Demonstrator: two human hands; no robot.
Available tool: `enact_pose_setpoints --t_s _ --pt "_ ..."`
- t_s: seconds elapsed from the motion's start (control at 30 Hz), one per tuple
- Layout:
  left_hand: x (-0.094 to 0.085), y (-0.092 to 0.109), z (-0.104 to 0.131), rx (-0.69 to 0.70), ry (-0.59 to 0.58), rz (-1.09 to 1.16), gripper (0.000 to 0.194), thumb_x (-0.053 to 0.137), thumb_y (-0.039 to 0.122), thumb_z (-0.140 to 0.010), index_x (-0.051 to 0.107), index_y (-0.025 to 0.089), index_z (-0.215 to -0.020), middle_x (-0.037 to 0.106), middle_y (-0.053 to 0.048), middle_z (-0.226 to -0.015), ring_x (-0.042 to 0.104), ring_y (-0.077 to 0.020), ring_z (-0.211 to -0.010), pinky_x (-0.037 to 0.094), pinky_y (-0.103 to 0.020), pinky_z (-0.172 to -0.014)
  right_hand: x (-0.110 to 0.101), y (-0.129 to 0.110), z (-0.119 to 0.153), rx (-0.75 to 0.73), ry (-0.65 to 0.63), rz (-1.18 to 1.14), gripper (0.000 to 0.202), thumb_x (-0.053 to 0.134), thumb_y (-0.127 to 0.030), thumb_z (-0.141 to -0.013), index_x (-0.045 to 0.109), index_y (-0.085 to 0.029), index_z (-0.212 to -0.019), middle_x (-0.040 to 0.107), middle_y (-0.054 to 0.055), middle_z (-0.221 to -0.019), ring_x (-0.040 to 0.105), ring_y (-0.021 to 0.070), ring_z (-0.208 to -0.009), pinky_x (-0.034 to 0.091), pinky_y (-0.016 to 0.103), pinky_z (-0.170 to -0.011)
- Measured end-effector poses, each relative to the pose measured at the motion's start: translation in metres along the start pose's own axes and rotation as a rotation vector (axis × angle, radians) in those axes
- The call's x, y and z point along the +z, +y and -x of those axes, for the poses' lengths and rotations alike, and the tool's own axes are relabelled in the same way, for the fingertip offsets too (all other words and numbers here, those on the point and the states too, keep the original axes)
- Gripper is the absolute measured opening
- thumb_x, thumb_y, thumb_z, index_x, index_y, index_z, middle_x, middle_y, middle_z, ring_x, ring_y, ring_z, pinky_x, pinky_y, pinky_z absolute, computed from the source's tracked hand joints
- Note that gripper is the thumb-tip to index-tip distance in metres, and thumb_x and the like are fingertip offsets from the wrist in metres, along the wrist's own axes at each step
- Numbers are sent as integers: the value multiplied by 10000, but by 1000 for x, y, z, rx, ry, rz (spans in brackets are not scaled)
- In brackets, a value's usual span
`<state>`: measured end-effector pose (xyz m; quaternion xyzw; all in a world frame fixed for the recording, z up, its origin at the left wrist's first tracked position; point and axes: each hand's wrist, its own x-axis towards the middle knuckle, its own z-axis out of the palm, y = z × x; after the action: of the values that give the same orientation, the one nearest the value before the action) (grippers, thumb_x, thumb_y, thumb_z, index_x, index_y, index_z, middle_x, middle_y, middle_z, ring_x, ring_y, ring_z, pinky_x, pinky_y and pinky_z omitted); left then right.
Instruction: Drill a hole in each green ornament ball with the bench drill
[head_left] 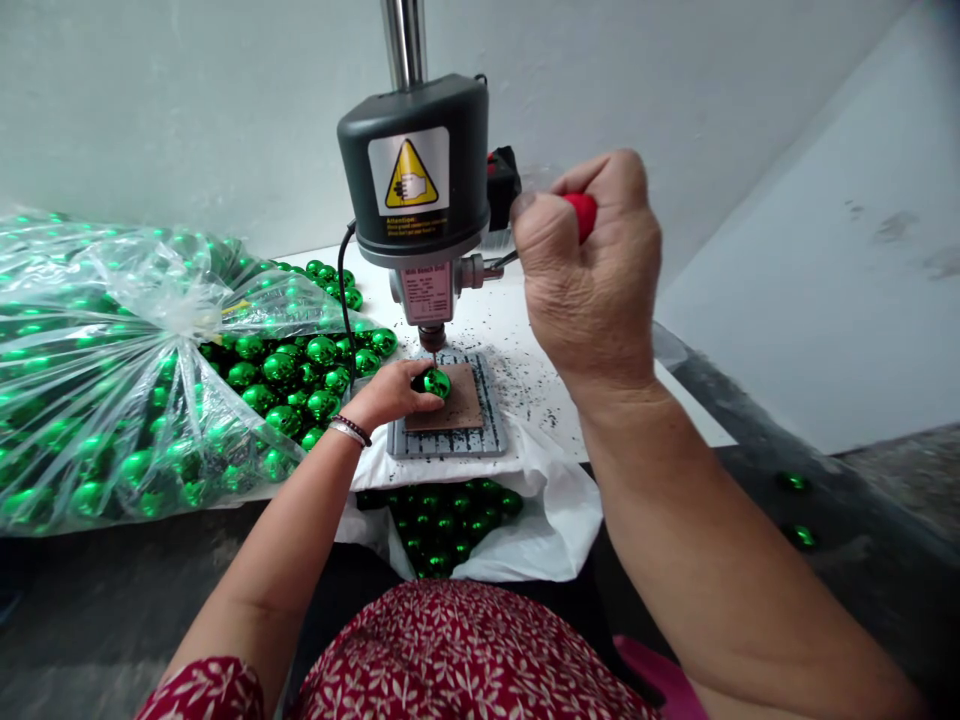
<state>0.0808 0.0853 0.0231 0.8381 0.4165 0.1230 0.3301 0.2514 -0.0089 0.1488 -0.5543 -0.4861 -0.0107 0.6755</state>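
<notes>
With its fingers closed round a shiny green ball (436, 383), my left hand (397, 391) keeps it on a brown board (466, 405) over the grey drill base (491, 430). The thin bit of a mini bench drill (421, 180) points down at the top of the ball; whether it has entered cannot be made out. My right hand (592, 270) is wrapped round the red knob (581, 213) of the drill's feed lever, to the right of the drill head.
A clear plastic bag (180, 320) full of green balls spreads over the table's left side. More green balls (450, 525) sit in a white cloth or bag (555, 510) below the front edge. Dark shavings dot the white table (540, 390). Two balls (801, 537) lie at far right.
</notes>
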Motion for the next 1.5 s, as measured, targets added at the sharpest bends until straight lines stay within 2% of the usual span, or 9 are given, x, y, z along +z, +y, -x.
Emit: enact_pose_setpoints --t_s 0.23,0.47,0.6,0.7,0.83,0.93,1.13,1.33,1.5 --pt "16 0 -1 -95 -17 230 600 834 359 -656 717 194 -1220 739 1 -927 665 -207 -886 541 -319 -858 -2 2 3 -40 12 58 172 586 -257 -912 468 -156 -840 404 -75 -722 364 -3 -639 347 135 -643" --pt "18 2 4 -111 10 246 639 843 340 -658 699 163 -1255 734 -8 -918 663 -214 -901 538 -334 -899 -8 6 12 -75 7 129 185 591 -269 -905 455 -169 -828 439 -82 -701 376 5 -630 371 157 -643" --pt "20 2 4 -121 17 254 628 838 316 -666 697 133 -1250 743 -28 -943 671 -222 -912 538 -341 -911 -14 6 15 -62 -21 221 217 610 -295 -856 463 -169 -756 439 -80 -628 353 19 -597 353 191 -633" --pt "20 1 5 -109 11 283 606 834 307 -669 700 158 -1241 750 -9 -955 674 -215 -904 545 -322 -875 -16 5 16 -56 -39 272 210 610 -294 -815 458 -174 -735 484 -73 -636 376 30 -605 362 214 -654" --pt "20 1 5 -77 15 261 554 831 324 -671 719 179 -1195 758 -4 -985 677 -224 -933 544 -307 -852 -15 10 24 -120 -7 321 105 530 -265 -817 462 -197 -774 500 -51 -664 400 55 -609 362 222 -637" --pt "21 0 5 -64 34 242 544 827 339 -671 723 177 -1179 760 -11 -1007 675 -230 -948 538 -307 -859 -15 18 34 -158 11 327 118 495 -302 -871 458 -214 -803 496 -37 -690 445 70 -618 398 230 -633" --pt "22 -2 6 -9 18 267 432 804 369 -685 734 183 -1069 744 0 -918 658 -210 -877 525 -294 -802 -11 38 52 -236 88 323 178 516 -376 -919 486 -224 -831 485 -23 -696 469 83 -604 417 246 -599" --pt "22 -3 6 -14 40 245 453 815 375 -679 728 181 -1080 739 -8 -935 655 -213 -889 513 -304 -823 -2 53 64 -301 211 286 182 560 -374 -918 522 -214 -841 556 -12 -717 529 83 -622 453 239 -598" --pt "26 -7 4 -5 48 253 450 815 402 -668 727 195 -1058 729 15 -903 652 -210 -891 519 -296 -812 0 63 74 -343 219 258 163 550 -357 -916 507 -217 -846 578 -9 -740 546 93 -643 457 242 -600"
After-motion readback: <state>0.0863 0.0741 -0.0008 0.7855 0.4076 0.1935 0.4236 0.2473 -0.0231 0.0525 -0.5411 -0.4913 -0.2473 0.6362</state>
